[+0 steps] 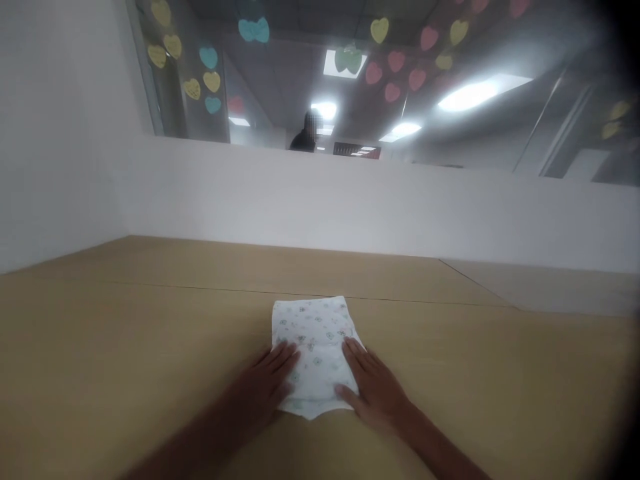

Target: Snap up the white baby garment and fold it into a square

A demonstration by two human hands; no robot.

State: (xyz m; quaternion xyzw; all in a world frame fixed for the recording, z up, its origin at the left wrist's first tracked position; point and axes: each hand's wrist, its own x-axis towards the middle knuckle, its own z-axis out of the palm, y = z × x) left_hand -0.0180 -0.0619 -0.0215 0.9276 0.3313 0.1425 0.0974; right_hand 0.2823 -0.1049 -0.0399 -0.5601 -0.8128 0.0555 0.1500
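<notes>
A small folded white cloth (pixel 313 340) with a pale printed pattern lies on the tan wooden table (pixel 150 347), near its front middle. My left hand (pixel 270 383) rests flat on the cloth's near left part, fingers stretched out. My right hand (pixel 373 387) lies flat on its near right edge, fingers together and extended, thumb toward the cloth. Neither hand grips anything.
A white partition wall (pixel 350 200) runs along the table's far side and left. Above it is glass with coloured heart-shaped notes (pixel 395 63). A person in dark clothes (pixel 306 133) stands beyond the partition. Ceiling lights glow overhead.
</notes>
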